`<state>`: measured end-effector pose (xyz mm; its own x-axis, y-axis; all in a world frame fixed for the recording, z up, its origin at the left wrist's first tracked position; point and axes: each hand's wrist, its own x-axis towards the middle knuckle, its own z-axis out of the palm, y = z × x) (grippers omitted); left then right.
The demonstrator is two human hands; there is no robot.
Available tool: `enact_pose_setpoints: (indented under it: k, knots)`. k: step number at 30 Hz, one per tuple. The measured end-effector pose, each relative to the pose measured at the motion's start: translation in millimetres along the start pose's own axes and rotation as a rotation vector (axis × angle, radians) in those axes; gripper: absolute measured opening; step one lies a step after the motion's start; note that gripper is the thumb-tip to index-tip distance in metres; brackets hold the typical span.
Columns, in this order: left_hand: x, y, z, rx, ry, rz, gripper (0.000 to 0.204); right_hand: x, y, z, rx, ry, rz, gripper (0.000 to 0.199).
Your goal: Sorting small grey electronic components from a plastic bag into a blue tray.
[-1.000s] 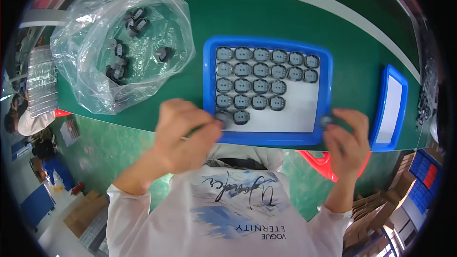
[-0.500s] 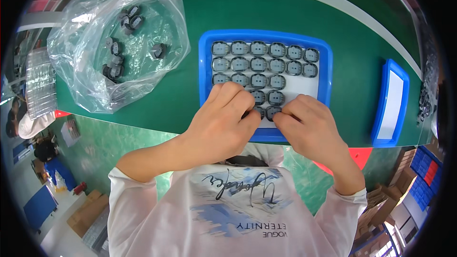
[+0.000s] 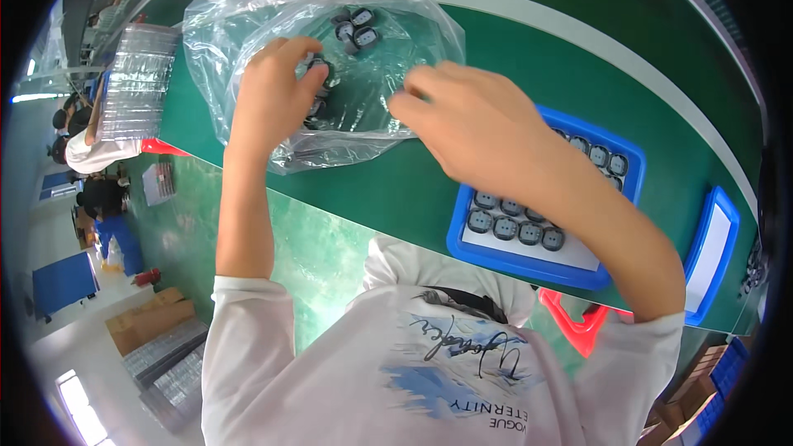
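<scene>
Bright light glints off the clear bag [image 3: 384, 74], with curved distortion toward black corners.

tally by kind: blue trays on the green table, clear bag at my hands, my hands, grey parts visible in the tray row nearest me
Blue trays: 2
Clear bag: 1
Left hand and right hand: 2
Grey parts visible in nearest row: 4
Total: 9

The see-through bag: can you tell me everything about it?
The see-through bag looks like thin plastic, shiny and crinkled, loosely spread on the green table, left of the blue tray. Small dark gray parts lie inside. The left grip and right grip are over it; whether they touch the plastic, I can't tell.
</scene>
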<state>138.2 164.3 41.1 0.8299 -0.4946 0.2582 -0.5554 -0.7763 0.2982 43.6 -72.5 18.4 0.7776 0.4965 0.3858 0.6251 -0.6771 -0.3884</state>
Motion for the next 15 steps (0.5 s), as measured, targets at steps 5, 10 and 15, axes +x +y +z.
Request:
enact_pose_setpoints:
  k: [5,10,15]
  knots:
    - [27,6,21,-0.052,-0.191,-0.077,0.039,33,24,35,-0.182,-0.276,0.116,0.019]
    - [39,-18,45,-0.050,-0.174,0.065,0.034,4,17,-39,0.445,0.043,0.336,0.038]
    - [20,-12,22,-0.037,-0.197,-0.114,0.027,-123,23,-111,0.465,0.291,0.669,0.037]
